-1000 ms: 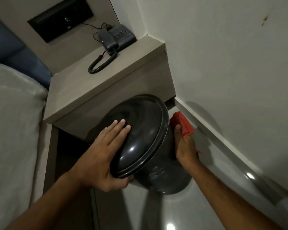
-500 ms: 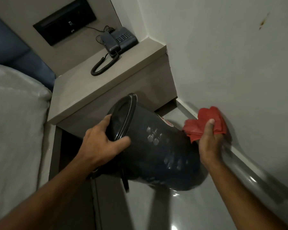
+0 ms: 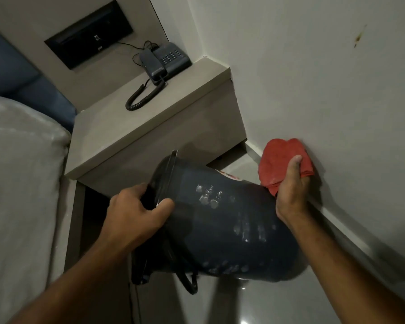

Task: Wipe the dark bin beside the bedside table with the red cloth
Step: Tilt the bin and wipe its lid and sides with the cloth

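Below the front edge of the bedside table [image 3: 136, 127] I see the dark bin [image 3: 225, 220] tipped far over on its side, its rim toward the table and its base toward the wall [image 3: 325, 78], low over the glossy floor [image 3: 267, 305]; I cannot tell whether the base touches the floor. My left hand [image 3: 136, 218] is clamped on the bin's rim, thumb over the outer wall and fingers curled across the lip. My right hand [image 3: 290, 190] is closed around the bunched red cloth [image 3: 281, 157], which sits off the bin, beside its upper far side and right up against the wall above the skirting. The hands are well apart, one at each end of the bin. Pale smudges and fingerprint-like marks dot the bin's upturned side, and a thin dark handle loop hangs from its underside near the rim. On the table's far corner sits a dark telephone [image 3: 166, 59] with its coiled cord trailing forward. Left of the table lies a pale bed [image 3: 21, 171].
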`<action>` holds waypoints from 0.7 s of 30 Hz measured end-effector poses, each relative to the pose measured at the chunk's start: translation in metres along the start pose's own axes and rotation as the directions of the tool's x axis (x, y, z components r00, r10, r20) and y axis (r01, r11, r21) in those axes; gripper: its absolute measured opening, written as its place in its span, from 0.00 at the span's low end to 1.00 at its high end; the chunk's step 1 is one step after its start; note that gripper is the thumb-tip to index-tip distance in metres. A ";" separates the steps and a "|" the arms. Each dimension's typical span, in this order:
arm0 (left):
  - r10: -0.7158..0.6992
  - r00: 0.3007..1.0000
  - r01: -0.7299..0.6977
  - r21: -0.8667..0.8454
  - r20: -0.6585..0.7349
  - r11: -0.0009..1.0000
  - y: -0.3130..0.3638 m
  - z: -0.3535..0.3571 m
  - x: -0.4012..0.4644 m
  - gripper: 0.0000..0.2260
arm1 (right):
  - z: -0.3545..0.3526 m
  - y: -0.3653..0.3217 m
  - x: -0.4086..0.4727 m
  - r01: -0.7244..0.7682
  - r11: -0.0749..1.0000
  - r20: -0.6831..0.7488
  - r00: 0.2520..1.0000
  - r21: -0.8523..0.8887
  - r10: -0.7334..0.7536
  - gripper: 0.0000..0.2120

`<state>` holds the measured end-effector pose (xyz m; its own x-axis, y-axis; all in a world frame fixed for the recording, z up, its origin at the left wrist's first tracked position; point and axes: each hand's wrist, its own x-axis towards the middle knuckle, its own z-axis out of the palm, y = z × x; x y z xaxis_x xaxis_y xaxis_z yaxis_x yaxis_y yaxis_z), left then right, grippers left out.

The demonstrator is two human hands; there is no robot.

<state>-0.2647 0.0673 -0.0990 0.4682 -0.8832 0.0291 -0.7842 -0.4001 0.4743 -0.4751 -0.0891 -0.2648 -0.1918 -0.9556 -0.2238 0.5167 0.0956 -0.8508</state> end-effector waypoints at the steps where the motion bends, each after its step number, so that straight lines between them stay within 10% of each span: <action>1: 0.021 1.000 -0.020 0.053 -0.020 0.998 -0.002 -0.005 -0.001 0.19 | 0.004 0.004 -0.002 -0.022 1.000 0.026 0.999 0.021 0.022 0.19; 9: 0.099 0.995 -0.092 0.453 0.010 0.887 0.010 -0.026 0.001 0.10 | 0.025 0.034 0.026 -0.629 0.732 0.168 0.776 0.260 0.607 0.34; 16: 0.267 0.961 -0.232 0.753 0.077 0.616 0.031 -0.010 -0.003 0.22 | 0.074 0.028 0.052 -0.445 0.851 0.112 0.865 -0.281 0.489 0.37; 21: 0.216 0.971 -0.204 0.833 0.105 0.514 0.032 -0.008 -0.005 0.26 | 0.086 0.029 0.050 -0.547 0.836 0.229 0.810 -0.035 0.540 0.36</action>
<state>-0.2886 0.0611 -0.0773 0.2425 -0.9694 0.0383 -0.8379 -0.2292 -0.4953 -0.3977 -0.1581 -0.2601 0.3147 -0.7864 -0.5315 0.5081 0.6126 -0.6054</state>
